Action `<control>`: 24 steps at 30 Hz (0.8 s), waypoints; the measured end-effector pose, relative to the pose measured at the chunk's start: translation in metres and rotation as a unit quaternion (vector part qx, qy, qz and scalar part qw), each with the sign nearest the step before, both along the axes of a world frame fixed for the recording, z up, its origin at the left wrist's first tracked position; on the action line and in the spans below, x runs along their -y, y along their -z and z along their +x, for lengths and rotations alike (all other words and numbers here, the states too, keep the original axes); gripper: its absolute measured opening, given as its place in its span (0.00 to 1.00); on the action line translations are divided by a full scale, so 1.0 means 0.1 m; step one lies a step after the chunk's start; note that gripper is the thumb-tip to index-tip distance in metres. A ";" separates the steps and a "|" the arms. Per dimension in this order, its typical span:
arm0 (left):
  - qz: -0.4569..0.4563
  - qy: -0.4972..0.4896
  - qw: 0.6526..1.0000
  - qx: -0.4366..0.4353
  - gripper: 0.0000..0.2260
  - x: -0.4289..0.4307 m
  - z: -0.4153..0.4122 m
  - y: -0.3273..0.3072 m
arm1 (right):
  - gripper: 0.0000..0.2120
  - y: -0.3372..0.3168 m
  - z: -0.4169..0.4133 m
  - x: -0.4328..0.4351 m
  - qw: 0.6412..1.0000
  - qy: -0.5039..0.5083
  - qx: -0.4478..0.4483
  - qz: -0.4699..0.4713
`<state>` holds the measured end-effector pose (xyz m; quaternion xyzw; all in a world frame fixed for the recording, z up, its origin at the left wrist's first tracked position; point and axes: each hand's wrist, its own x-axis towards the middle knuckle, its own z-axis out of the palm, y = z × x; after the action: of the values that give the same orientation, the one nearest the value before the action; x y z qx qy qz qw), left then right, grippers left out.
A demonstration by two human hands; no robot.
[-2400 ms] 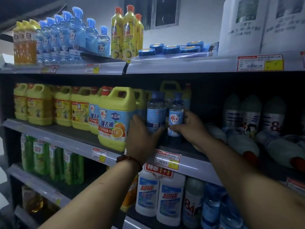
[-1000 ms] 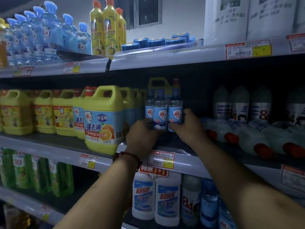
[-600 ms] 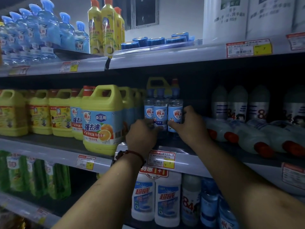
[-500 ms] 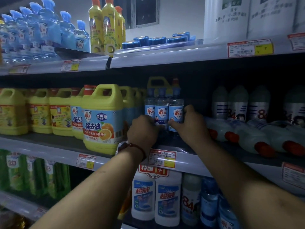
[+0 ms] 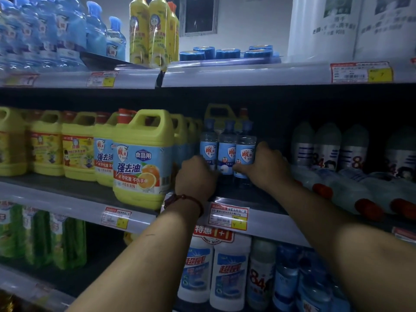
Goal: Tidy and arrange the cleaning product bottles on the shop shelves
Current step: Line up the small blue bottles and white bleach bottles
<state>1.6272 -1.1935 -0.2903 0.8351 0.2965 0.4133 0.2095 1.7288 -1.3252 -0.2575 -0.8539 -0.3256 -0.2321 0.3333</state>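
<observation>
Three small blue bottles stand on the middle shelf, at 3 o'clock of the yellow jug. The left hand grips them at 9 o'clock and the right hand at 3 o'clock, probably to press them into a tight, label-forward row.

Light: dim and cool, brightest on the top shelf and wall.
Shadow: deep beneath that shelf, darkest at right.
Glare: white streaks on the price strip.
Focus: small bottles beside my right hand readable. Blue bottles at left edge smeared.
</observation>
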 end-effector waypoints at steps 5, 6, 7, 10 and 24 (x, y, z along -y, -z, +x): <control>0.022 0.015 0.999 0.026 0.10 -0.02 0.00 0.02 | 0.36 -0.01 0.10 -0.08 0.999 0.018 0.019 -0.037; 0.030 0.031 0.999 0.023 0.07 -0.02 -0.01 0.02 | 0.36 0.00 0.10 -0.09 0.998 0.032 0.030 -0.042; 0.039 0.042 0.998 0.016 0.07 -0.02 -0.02 0.02 | 0.36 0.02 0.11 -0.10 0.997 0.048 0.045 -0.049; 0.061 0.051 0.997 -0.013 0.13 0.00 -0.05 0.04 | 0.35 0.07 0.09 -0.10 0.994 0.072 0.065 -0.048; 0.037 0.131 0.991 -0.014 0.14 0.12 -0.17 -0.01 | 0.11 -0.93 -0.10 -0.23 0.983 -0.126 -0.014 -0.132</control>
<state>1.6098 -1.2051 -0.2889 0.8797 0.1718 0.3810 0.2269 1.7191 -1.3026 -0.1642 -0.8457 -0.4533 -0.1315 0.2491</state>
